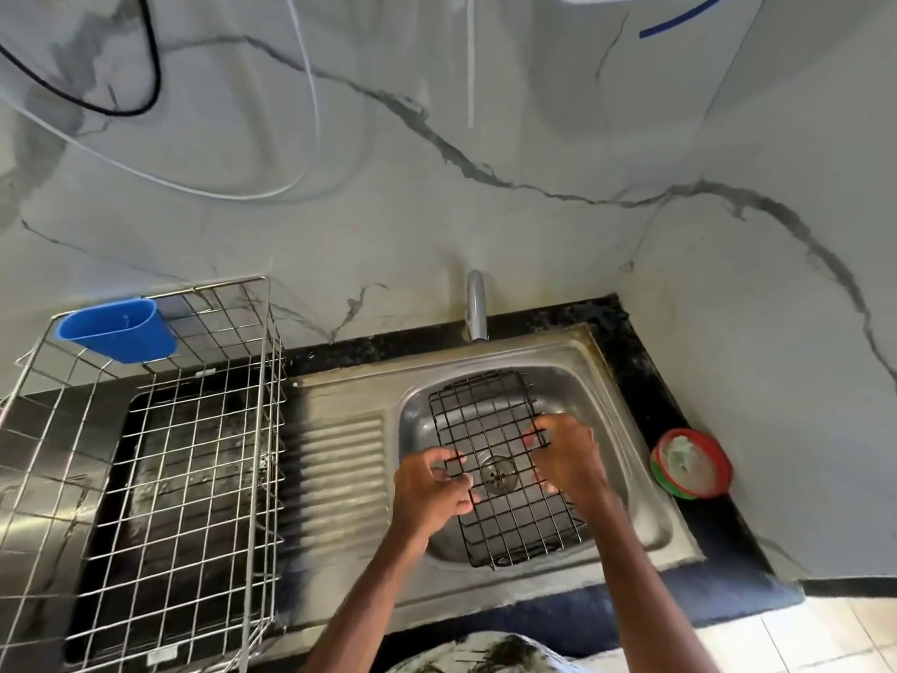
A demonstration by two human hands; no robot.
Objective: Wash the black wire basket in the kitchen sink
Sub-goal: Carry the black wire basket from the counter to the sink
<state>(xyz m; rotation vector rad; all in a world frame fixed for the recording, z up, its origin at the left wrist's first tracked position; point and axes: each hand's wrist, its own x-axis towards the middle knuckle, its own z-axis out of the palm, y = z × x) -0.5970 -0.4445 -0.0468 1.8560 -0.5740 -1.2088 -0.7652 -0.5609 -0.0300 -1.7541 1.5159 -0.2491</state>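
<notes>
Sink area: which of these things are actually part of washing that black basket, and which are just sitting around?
Part of the job:
- black wire basket, in the sink
- sink
- tap, no water visible
- left hand and right hand, gripping the basket's sides

Just lying about:
- silver dish rack
- blue cup hung on the rack
- red-and-green dish on the counter

Two hands (432, 488) (565, 454), one black basket (505, 468), one rack (145, 478), seemingly one dish (691, 463).

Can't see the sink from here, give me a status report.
Left hand and right hand both gripping the black wire basket. Basket lies in the sink over the drain. Tap shows no water running. Nothing in the way.
</notes>
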